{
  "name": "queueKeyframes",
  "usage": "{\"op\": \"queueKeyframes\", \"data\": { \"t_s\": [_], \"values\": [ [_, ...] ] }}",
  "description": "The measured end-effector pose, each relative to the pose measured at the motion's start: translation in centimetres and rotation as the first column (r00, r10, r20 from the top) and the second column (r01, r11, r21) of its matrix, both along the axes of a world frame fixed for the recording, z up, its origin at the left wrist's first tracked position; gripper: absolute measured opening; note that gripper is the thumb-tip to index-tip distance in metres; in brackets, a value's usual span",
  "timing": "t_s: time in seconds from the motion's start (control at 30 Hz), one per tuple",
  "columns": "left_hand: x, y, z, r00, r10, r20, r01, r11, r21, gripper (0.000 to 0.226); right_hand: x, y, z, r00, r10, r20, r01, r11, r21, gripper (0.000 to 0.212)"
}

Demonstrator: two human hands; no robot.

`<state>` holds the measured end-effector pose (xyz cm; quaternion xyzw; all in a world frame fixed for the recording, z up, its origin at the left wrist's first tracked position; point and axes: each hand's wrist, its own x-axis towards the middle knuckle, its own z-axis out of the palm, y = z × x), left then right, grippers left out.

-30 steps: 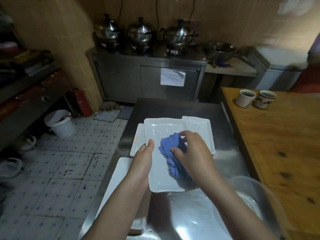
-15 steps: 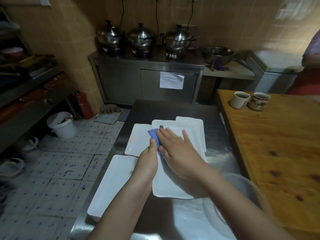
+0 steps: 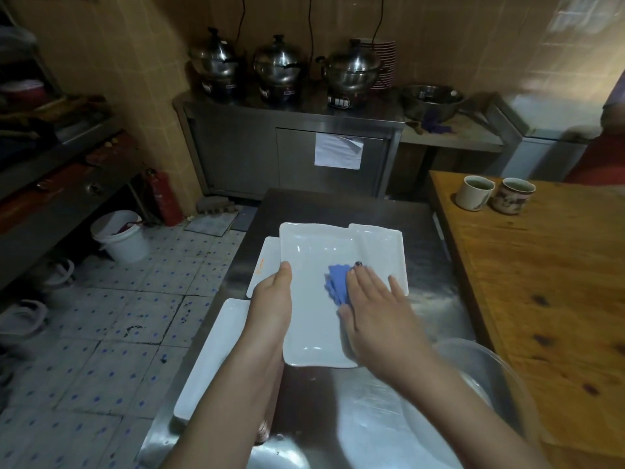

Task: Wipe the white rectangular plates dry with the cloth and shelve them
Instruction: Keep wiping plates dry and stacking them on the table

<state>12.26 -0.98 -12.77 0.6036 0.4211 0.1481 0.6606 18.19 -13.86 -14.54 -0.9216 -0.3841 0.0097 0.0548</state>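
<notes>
The glossy white plate sits mid-way along the steel table, overlapping a second plate at its 9 o'clock and a third plate at 1 o'clock. The left hand grips its 9 o'clock edge, thumb on top. The right hand, fingers straight, presses the blue cloth flat on it. Bare steel lies open at 12 o'clock; a clear bowl crowds 4 o'clock.

Right hand flat on blue cloth atop white plate, left hand at its rim, seemingly in a pinch
</notes>
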Motion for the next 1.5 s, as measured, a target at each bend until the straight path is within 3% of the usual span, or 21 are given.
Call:
{"op": "queueKeyframes", "data": {
  "t_s": [0.07, 0.2, 0.37, 0.6, 0.87, 1.0, 1.07, 1.17, 1.33, 1.5],
  "values": [
    [0.0, 0.2, 0.0, 1.0, -0.003, -0.001, 0.003, 1.0, 0.01, 0.038, -1.2, -0.3, -0.3, 1.0, 0.011, -0.026, -0.011, 1.0, 0.011, 0.074],
    [0.4, -0.4, 0.1, 1.0, -0.011, 0.028, 0.01, 1.0, 0.02, 0.04, 1.6, 1.0, -0.3, 0.999, -0.051, 0.013, 0.051, 0.999, 0.009, 0.055],
    [0.8, -1.4, 1.1, 0.994, -0.073, 0.08, 0.069, 0.997, 0.046, 0.039, 6.5, 3.6, 0.7, 0.972, -0.214, 0.101, 0.212, 0.977, 0.031, 0.055],
    [1.3, 0.8, 0.6, 0.999, -0.029, 0.015, 0.029, 0.998, 0.058, 0.038, 0.2, 0.9, 0.1, 0.999, -0.034, -0.007, 0.034, 0.997, 0.066, 0.056],
    [1.3, 0.2, 0.3, 0.996, -0.066, 0.052, 0.066, 0.998, 0.004, 0.037, 6.1, 4.3, 0.5, 0.983, -0.174, 0.06, 0.173, 0.985, 0.029, 0.052],
    [1.1, 2.8, -0.2, 0.998, -0.059, 0.009, 0.059, 0.998, 0.03, 0.04, 1.4, 4.3, -0.3, 0.997, -0.063, -0.048, 0.068, 0.992, 0.107, 0.059],
    [0.8, 3.7, -0.5, 0.998, -0.056, -0.002, 0.056, 0.998, 0.025, 0.04, -0.3, 4.8, -0.8, 0.998, -0.007, -0.067, 0.012, 0.998, 0.065, 0.066],
    [0.5, 4.6, -0.8, 0.998, -0.063, 0.014, 0.063, 0.998, 0.003, 0.039, 1.6, 6.6, -0.5, 0.998, -0.048, -0.042, 0.05, 0.998, 0.043, 0.054],
    [0.2, 6.3, 0.0, 0.994, -0.091, 0.058, 0.091, 0.996, -0.007, 0.039, 3.9, 9.6, 0.7, 0.977, -0.205, 0.054, 0.203, 0.979, 0.036, 0.051],
    [-0.1, 10.5, 0.5, 0.998, -0.035, 0.051, 0.035, 0.999, 0.011, 0.039, -1.2, 10.5, 0.2, 0.989, -0.063, -0.132, 0.066, 0.998, 0.024, 0.054]
  ]
}}
